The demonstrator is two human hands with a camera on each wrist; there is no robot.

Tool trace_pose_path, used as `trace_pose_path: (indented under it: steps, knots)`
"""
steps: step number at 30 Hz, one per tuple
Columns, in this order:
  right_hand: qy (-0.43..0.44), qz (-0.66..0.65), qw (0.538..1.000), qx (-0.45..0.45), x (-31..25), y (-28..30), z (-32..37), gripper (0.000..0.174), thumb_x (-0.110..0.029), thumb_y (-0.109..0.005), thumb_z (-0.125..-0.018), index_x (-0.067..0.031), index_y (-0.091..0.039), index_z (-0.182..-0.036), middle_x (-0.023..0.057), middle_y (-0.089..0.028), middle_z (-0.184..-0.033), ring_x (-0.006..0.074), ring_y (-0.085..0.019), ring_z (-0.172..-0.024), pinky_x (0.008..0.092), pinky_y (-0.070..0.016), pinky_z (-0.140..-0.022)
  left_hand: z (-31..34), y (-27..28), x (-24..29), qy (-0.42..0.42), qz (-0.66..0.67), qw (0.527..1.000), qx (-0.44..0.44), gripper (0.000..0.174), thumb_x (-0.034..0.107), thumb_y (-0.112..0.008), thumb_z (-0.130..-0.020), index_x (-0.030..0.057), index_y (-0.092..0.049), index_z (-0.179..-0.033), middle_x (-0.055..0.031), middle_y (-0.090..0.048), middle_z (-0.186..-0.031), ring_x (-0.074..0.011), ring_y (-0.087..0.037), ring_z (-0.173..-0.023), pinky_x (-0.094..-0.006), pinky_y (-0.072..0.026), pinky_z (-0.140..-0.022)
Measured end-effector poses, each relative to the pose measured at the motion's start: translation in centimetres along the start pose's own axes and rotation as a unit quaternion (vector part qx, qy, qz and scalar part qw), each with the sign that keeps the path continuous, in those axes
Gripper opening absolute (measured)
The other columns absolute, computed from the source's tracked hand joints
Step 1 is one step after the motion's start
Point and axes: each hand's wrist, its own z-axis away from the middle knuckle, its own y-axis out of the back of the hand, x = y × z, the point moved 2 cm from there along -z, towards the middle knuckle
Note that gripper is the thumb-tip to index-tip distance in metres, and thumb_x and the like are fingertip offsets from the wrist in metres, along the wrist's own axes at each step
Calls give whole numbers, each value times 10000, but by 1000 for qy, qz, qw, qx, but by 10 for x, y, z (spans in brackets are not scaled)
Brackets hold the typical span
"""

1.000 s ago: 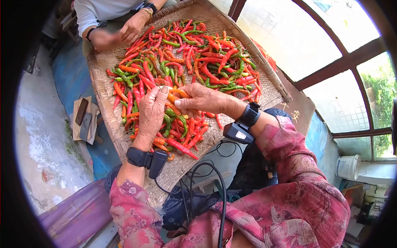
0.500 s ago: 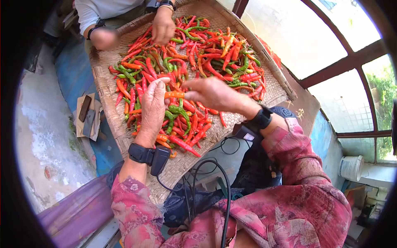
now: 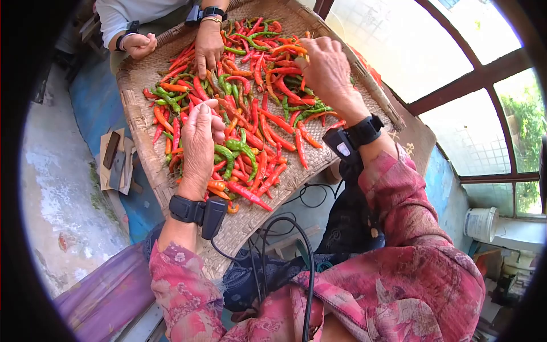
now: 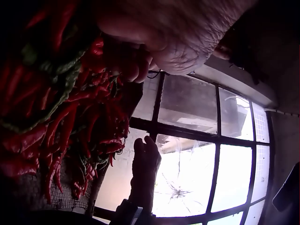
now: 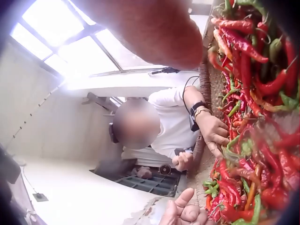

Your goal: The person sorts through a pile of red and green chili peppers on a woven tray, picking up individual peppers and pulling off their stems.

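Note:
In the head view, my left hand (image 3: pixel 198 142) is over the near left part of the pepper heap (image 3: pixel 242 157), thumb up and fingers loosely bent. The right wrist view shows this hand (image 5: pixel 186 212) with nothing visible in it. My right hand (image 3: pixel 330 74) reaches over the far right of the heap, fingertips bent down beside an orange pepper (image 3: pixel 289 49). The left wrist view shows this hand (image 4: pixel 146 164) with its fingertips apart and no pepper visible between them. Its underside is hidden in the head view.
Peppers lie on a woven tray (image 3: pixel 139 128) with a raised rim. Across it, another person's hand (image 3: pixel 209 48) touches peppers; their other hand (image 3: pixel 139 45) is by the rim. Cables (image 3: pixel 310 256) hang near my lap. Windows stand at the right.
My right hand has left my left hand and moved to the far right over the heap. The orange pepper between my hands is gone from there. The other person's hand has moved onto the peppers.

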Motion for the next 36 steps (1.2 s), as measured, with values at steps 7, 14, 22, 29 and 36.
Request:
trace_pose_path:
  steps: [7,14,22,29,36]
  knots:
    - [39,-199,935,-290,-62,-45,35,412,-150,-553,-841,-117,-486,-1246,174,-581,-1052,358,-579,-949,427,-496,-794,1,-2,0,-1,10,1000,-5,343,308,-414,-987,17,-558,-1097,30,-500,-662,-32,-439,-556,-166,-383,-508]
    - [37,-334,913,-232,-59,-71,33,81,-97,-571,-790,-24,-607,-784,134,-602,-735,303,-615,-727,391,-494,-677,3,2,1,-11,-2,1000,-8,329,286,-413,-984,22,-578,-1093,37,-509,-684,-19,-441,-564,-166,-403,-523]
    - [-130,-302,944,20,-3,-18,-15,103,-140,-579,-843,-45,-591,-880,170,-610,-762,341,-619,-757,436,-489,-655,6,-3,5,-19,-39,999,-15,330,295,-412,-986,37,-595,-1079,39,-504,-680,-26,-450,-580,-176,-413,-543]
    - [-68,-132,961,-234,-14,-34,-3,169,-202,-571,-841,-45,-605,-894,162,-626,-827,350,-620,-763,462,-497,-692,5,-3,2,-23,-20,1000,-8,323,293,-433,-980,20,-573,-1082,36,-507,-673,-31,-449,-568,-166,-392,-527]
    - [-55,-234,921,-308,-42,-88,35,211,-227,-560,-821,-34,-597,-900,182,-616,-792,376,-605,-797,464,-479,-711,5,-3,0,-12,-25,999,-16,304,277,-424,-983,40,-599,-1059,42,-509,-673,-14,-447,-565,-165,-392,-521]
